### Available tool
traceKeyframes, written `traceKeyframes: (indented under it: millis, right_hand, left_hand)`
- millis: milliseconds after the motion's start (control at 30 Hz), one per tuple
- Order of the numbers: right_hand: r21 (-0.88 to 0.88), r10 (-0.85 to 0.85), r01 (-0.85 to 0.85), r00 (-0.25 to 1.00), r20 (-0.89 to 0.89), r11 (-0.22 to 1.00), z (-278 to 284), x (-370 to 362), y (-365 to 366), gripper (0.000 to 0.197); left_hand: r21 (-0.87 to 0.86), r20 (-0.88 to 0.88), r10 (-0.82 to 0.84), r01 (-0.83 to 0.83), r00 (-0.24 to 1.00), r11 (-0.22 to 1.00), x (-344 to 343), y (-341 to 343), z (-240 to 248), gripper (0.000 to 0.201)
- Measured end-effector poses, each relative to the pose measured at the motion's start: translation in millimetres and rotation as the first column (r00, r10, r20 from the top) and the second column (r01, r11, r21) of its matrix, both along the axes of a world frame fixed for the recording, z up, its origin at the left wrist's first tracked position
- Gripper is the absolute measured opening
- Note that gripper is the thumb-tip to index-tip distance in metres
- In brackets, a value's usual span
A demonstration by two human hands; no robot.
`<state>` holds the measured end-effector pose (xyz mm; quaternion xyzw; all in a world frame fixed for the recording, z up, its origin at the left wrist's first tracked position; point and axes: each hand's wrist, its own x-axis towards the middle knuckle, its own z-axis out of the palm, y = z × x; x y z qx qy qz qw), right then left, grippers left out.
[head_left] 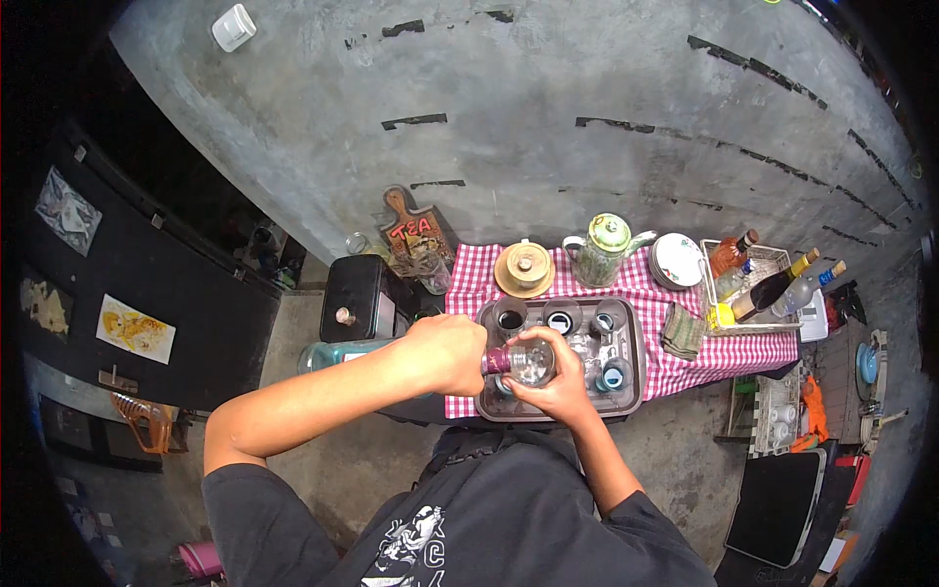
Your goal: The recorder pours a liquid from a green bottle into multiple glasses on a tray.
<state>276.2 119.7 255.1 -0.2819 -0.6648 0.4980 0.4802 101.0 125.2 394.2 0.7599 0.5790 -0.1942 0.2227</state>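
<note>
The left hand is curled firmly around a pale-blue clear bottle, palm mostly turned away from view. The bottle lies tipped almost level: its body runs out to the left of that hand, partly hidden by the forearm, and its purple-wrapped neck comes out on the right. The right hand, just to the right of the left one, is bent around a clear glass, thumb on the near side and fingers on the far side. The neck points into this glass, right by its mouth; whether the two touch, or any liquid runs between them, I cannot tell.

Below both hands sits a dark gray tray holding several tumblers, some just beyond the hands and one just right of the right hand. The tray rests on the tabletop, covered in pink-and-white check. Right of the right hand, beyond the tray's edge, lies a folded greenish rag; farther that way stands a white basket with upright and leaning bottles. Well beyond the right hand are a patterned pot with a green lid and a stack of plates. Beyond the left hand are a round lidded wooden dish and, farther left, a paddle-shaped wooden board and a black box.
</note>
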Motion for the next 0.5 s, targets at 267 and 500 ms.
traceKeyframes:
  millis: [267, 500]
  right_hand:
    - [0.053, -0.03, 0.029, 0.999, 0.032, 0.998, 0.7, 1.7, 1.1, 0.058]
    - [0.04, -0.02, 0.019, 1.0, 0.023, 0.999, 0.8, 1.6, 0.2, 0.058]
  left_hand:
    - [-0.004, 0.009, 0.019, -0.019, 1.0, 1.0, 2.5, 0.0, 3.1, 0.03]
    - [-0.01, -0.003, 0.03, -0.03, 1.0, 0.999, 2.7, -1.0, 1.9, 0.03]
